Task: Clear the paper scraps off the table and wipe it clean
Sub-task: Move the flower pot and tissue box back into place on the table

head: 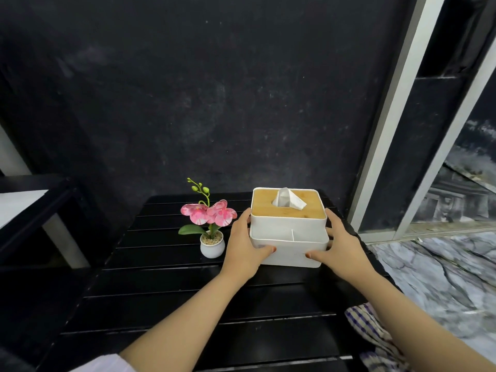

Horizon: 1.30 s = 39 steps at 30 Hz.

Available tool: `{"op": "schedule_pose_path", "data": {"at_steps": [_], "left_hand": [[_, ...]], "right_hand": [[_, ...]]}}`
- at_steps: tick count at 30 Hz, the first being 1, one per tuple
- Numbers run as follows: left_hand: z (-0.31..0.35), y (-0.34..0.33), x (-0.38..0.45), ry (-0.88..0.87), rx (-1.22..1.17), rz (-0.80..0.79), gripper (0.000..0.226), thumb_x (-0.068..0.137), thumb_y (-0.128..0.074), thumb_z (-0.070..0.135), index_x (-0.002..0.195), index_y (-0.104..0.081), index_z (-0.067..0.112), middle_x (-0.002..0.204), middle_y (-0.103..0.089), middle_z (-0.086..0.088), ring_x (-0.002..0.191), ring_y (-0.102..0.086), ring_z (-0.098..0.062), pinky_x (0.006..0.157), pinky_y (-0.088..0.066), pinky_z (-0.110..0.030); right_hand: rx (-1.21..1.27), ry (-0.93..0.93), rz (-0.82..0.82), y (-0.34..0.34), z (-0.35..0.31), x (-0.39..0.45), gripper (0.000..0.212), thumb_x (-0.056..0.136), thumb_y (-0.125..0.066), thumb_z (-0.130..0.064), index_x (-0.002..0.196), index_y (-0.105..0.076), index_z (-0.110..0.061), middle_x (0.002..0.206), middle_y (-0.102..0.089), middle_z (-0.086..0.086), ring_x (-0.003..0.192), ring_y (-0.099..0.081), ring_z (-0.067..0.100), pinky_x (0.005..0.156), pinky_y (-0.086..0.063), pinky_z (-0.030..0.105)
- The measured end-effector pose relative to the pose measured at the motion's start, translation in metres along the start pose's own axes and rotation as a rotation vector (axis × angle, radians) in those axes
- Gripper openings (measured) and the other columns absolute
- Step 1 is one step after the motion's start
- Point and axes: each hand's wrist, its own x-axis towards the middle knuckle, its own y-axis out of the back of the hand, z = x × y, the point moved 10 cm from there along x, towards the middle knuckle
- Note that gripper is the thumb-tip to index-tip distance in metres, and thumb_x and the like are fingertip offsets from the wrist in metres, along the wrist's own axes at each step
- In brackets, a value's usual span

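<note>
A white tissue box (pixel 288 238) with a wooden lid and a tissue sticking out of its slot stands on the black slatted table (pixel 161 299), towards the far right. My left hand (pixel 245 248) grips its left side and my right hand (pixel 341 247) grips its right side, thumbs on the front face. A checked cloth (pixel 367 328) lies at the table's right edge, under my right forearm. I see no paper scraps on the table.
A small white pot with pink artificial orchids (pixel 212 229) stands just left of the tissue box, close to my left hand. A dark wall rises behind the table. A marble-patterned floor (pixel 442 277) lies to the right, and another dark table (pixel 26 210) to the left.
</note>
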Motion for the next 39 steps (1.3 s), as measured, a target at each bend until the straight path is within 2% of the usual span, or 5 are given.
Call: {"op": "schedule_pose_path", "data": {"at_steps": [8,13,19,32,39], "left_hand": [[-0.012,0.007,0.013,-0.006,-0.030,0.085,0.084,0.068,-0.078,0.008,0.136,-0.034,0.027,0.121,-0.043,0.016,0.120,-0.044,-0.010,0.107,-0.040,-0.036],[-0.010,0.010,0.016,-0.033,-0.047,0.122,0.075,0.069,-0.075,0.005,0.120,-0.033,0.040,0.109,-0.043,0.029,0.107,-0.048,-0.003,0.094,-0.040,-0.022],[-0.011,0.008,0.013,-0.045,-0.056,0.134,0.078,0.067,-0.076,0.008,0.129,-0.036,0.036,0.122,-0.045,0.012,0.115,-0.048,-0.012,0.100,-0.044,-0.031],[-0.010,0.009,0.010,-0.057,-0.039,0.140,0.078,0.066,-0.076,0.012,0.122,-0.033,0.044,0.117,-0.041,0.019,0.117,-0.047,-0.013,0.102,-0.044,-0.037],[-0.010,0.010,0.009,-0.043,-0.009,0.125,0.081,0.068,-0.078,0.014,0.134,-0.034,0.031,0.126,-0.043,0.014,0.121,-0.045,-0.011,0.105,-0.042,-0.035]], "right_hand": [[-0.014,0.025,-0.045,-0.010,0.004,0.033,0.098,0.070,-0.076,-0.014,0.142,-0.012,-0.033,0.133,-0.053,0.003,0.100,-0.054,0.014,0.096,-0.046,0.041],[-0.024,0.031,-0.059,-0.015,0.006,0.045,0.098,0.070,-0.076,-0.015,0.142,-0.012,-0.031,0.134,-0.052,0.003,0.112,-0.055,0.023,0.098,-0.045,0.043],[-0.020,0.034,-0.059,-0.013,0.007,0.044,0.097,0.071,-0.076,-0.016,0.142,-0.012,-0.031,0.136,-0.050,0.004,0.115,-0.055,0.026,0.100,-0.044,0.046],[-0.029,0.036,-0.074,-0.015,0.006,0.042,0.097,0.070,-0.076,-0.016,0.142,-0.013,-0.032,0.135,-0.051,0.005,0.097,-0.056,0.017,0.096,-0.046,0.045],[-0.032,0.024,-0.079,-0.015,0.008,0.042,0.097,0.072,-0.075,-0.015,0.143,-0.010,-0.030,0.138,-0.048,0.006,0.113,-0.056,0.026,0.099,-0.044,0.048]]}}
